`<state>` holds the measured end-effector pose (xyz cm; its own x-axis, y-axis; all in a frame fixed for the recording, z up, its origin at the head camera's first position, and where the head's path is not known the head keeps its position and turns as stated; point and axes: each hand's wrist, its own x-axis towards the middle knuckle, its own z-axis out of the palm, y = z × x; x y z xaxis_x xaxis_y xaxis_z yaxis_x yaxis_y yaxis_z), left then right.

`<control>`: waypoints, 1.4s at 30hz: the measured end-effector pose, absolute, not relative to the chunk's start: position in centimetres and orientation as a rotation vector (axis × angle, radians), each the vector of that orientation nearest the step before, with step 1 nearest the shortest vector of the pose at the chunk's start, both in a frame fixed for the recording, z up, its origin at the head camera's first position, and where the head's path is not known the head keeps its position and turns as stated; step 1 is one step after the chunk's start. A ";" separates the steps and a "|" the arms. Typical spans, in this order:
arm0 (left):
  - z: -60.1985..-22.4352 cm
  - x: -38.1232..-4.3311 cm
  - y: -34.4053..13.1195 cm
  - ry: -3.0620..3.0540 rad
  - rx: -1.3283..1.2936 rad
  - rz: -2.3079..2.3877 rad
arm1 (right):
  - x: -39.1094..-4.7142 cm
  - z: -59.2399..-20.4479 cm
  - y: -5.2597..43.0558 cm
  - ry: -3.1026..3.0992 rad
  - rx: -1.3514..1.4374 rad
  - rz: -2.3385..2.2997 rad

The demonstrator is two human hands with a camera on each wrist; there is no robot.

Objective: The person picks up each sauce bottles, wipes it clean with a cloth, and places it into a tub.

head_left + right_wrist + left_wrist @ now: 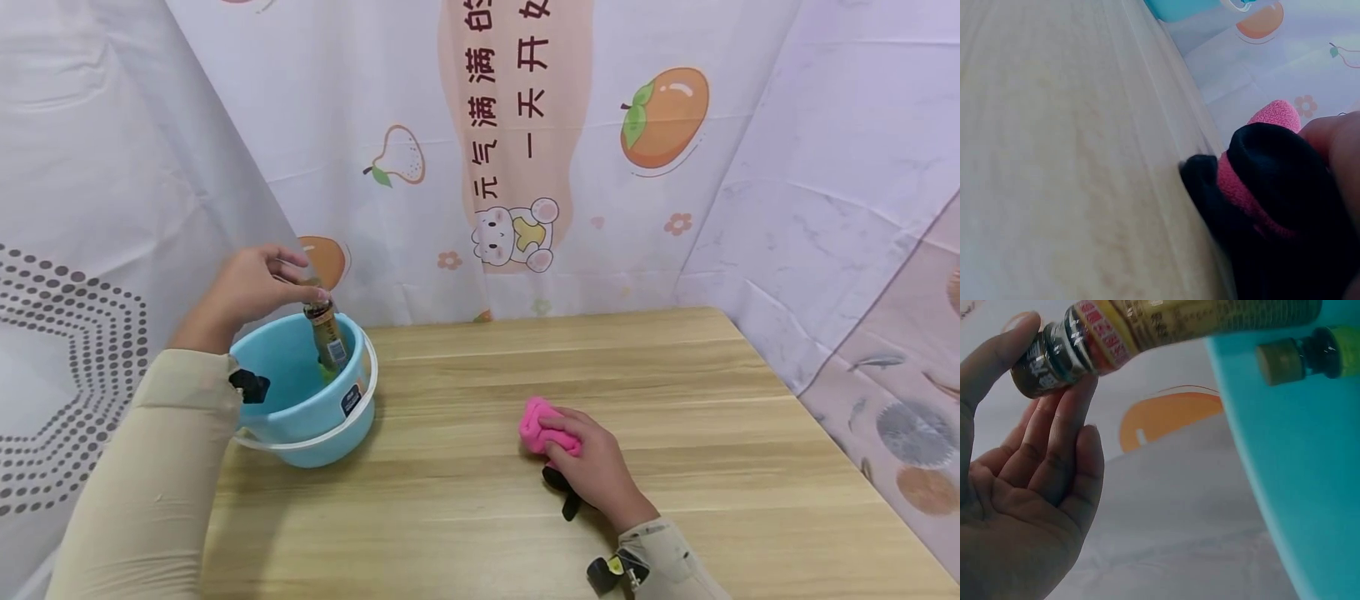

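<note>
My left hand pinches the dark cap of a slim bottle between thumb and fingers. The bottle, with a gold label and a red and yellow neck band, leans inside the light blue bucket near its right wall. Inside that bucket, the left wrist view shows a second bottle with a gold cap and green body. Low over the table, my right hand grips a folded pink cloth. Folds of black fabric lie against the cloth in the right wrist view.
The wooden table reaches back to a printed curtain. The bucket stands at the table's left side, its white handle hanging down in front. More patterned cloth hangs along the right.
</note>
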<state>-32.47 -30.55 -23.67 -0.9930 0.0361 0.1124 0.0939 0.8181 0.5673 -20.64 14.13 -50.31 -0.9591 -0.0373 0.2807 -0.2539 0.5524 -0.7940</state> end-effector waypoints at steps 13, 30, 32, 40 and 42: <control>-26.7 -33.9 -31.1 -3.066 -0.218 -0.834 | -20.5 -50.0 13.9 -2.562 0.247 1.363; -30.6 -34.9 -31.8 -3.096 -0.299 -0.809 | -20.5 -50.2 13.8 -2.590 0.241 1.354; -30.7 -34.9 -31.7 -3.098 -0.294 -0.798 | -20.5 -50.2 13.8 -2.587 0.240 1.362; -30.7 -34.7 -31.4 -3.122 -0.309 -0.772 | -20.6 -50.3 14.0 -2.582 0.238 1.366; -30.7 -34.7 -31.5 -3.127 -0.318 -0.763 | -20.6 -50.3 14.0 -2.582 0.235 1.364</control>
